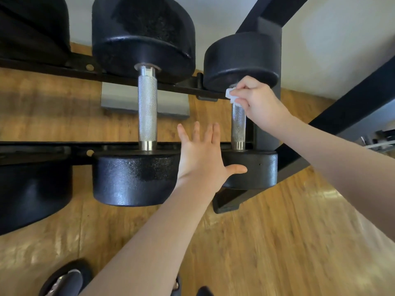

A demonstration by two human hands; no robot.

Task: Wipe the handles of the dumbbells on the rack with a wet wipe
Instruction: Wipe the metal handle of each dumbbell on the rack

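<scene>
Right hand (257,99) pinching wet wipe (230,95) at far end of small dumbbell handle (238,122), left hand (203,154) open, fingers spread, beside near head; suggest wrapping wipe fully, dragging toward body, twisting over knurling.

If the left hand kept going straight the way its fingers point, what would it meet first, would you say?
Probably the far rail of the rack. The left hand, open, points up the gap between the big dumbbell's handle and the small one's; depth is unclear.
</scene>
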